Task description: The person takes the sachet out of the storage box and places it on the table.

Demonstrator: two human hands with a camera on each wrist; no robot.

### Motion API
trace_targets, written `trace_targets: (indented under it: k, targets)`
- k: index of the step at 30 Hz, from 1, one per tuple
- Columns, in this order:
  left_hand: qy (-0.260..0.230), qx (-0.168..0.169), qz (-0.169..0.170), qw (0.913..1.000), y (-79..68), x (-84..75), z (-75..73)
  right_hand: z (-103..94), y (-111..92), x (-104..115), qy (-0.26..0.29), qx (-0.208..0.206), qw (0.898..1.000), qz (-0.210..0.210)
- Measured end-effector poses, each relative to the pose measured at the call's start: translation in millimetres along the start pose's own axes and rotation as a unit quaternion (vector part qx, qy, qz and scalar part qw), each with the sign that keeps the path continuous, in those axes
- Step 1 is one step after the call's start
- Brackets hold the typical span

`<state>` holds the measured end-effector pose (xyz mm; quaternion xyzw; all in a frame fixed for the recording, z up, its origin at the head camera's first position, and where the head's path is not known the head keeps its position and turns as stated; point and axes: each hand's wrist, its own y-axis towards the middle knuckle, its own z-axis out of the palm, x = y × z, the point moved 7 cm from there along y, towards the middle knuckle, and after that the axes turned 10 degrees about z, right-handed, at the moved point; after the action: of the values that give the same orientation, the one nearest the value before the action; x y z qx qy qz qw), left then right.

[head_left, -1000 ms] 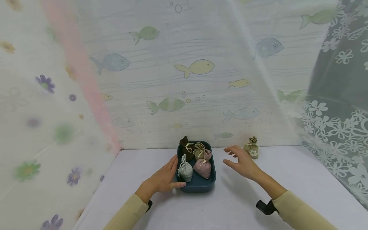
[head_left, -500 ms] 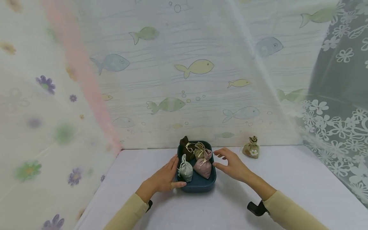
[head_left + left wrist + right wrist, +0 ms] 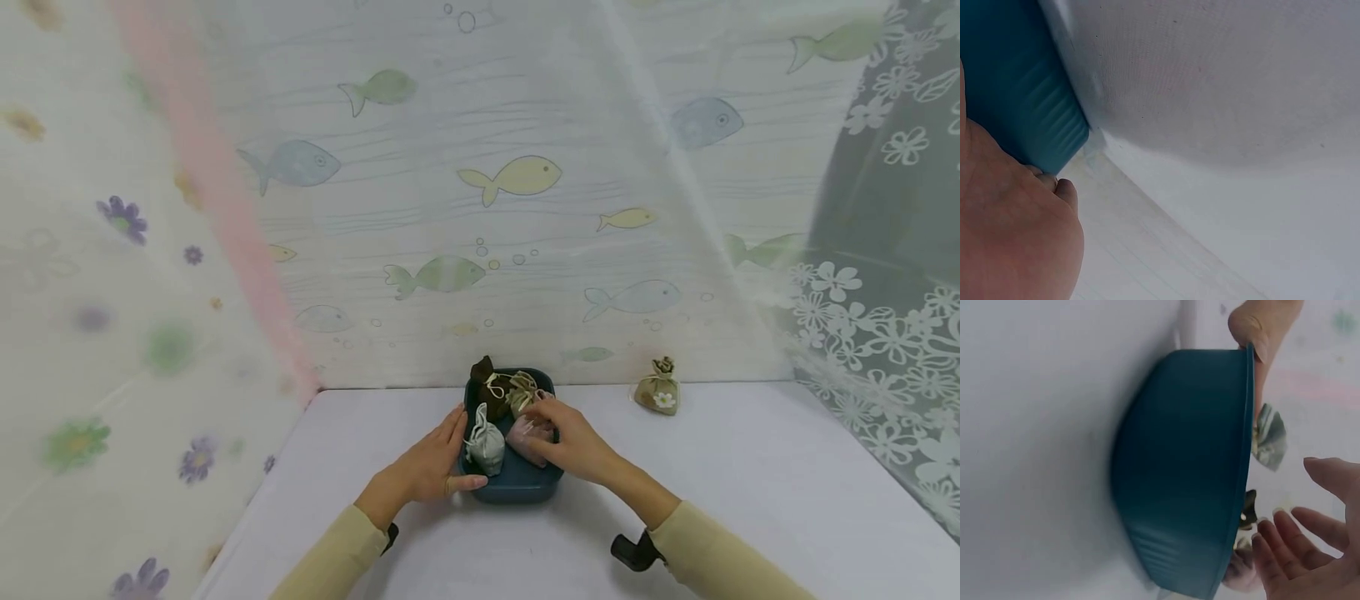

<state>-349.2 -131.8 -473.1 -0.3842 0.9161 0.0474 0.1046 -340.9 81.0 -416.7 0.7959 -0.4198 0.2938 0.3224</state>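
A dark blue plastic tub [image 3: 516, 492] holds a pink drawstring pouch [image 3: 525, 437], a pale grey one [image 3: 485, 447], a dark brown one [image 3: 491, 397] and an olive one [image 3: 521, 389]. My left hand [image 3: 426, 463] lies along the tub's left side, fingers fairly straight, thumb by the front rim. Over the right rim reaches my right hand [image 3: 576, 443], its fingers and thumb above and around the pink pouch, partly covering it. The right wrist view shows the right hand's fingers [image 3: 1285, 540] spread apart from the thumb.
Another olive pouch [image 3: 657, 395] with a white flower stands on the white table [image 3: 720, 467] at the back right. Behind the table hangs a fish-patterned curtain [image 3: 525, 250]. A flowered sheet [image 3: 135, 375] hangs at the left.
My right hand has moved left, from beside the flowered olive pouch to over the pink pouch in the tub. The left hand and the tub have stayed in place.
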Motion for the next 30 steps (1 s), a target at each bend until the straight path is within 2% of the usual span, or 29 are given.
trace_targets:
  k: [10,17,30]
  targets:
    - [0.002,0.007,-0.003,1.0,-0.1,-2.8,-1.8,23.6,11,4,0.009,-0.001,1.0,0.0]
    - [0.002,0.007,0.001,1.0,-0.7,-4.8,-4.0,35.3,19,6,0.012,0.02,1.0,0.001]
    - [-0.008,0.004,-0.004,1.0,0.9,0.9,-0.1,52.9,35,-1,-0.003,-0.001,1.0,0.021]
